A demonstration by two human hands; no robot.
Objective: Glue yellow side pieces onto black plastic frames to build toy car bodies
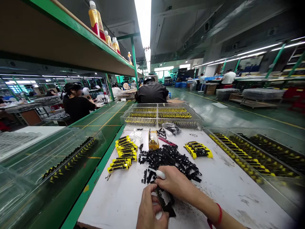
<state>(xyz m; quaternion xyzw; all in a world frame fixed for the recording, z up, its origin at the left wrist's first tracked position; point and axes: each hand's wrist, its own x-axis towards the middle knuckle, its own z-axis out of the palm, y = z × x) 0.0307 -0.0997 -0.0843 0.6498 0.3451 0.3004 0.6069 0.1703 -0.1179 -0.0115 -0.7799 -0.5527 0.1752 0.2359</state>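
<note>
Over a smudged counter, the left hand clamps a likely light, stiff black part, best edge-held; the right hand grips a white tool.

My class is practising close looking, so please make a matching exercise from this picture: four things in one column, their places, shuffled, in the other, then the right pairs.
Things
1. Bottles
2. Loose black parts
3. Red band
4. White tool

Places
A. In the right hand
B. Heaped on the table
C. Round the right arm
D. On the shelf

Right pairs: 1-D, 2-B, 3-C, 4-A
</note>
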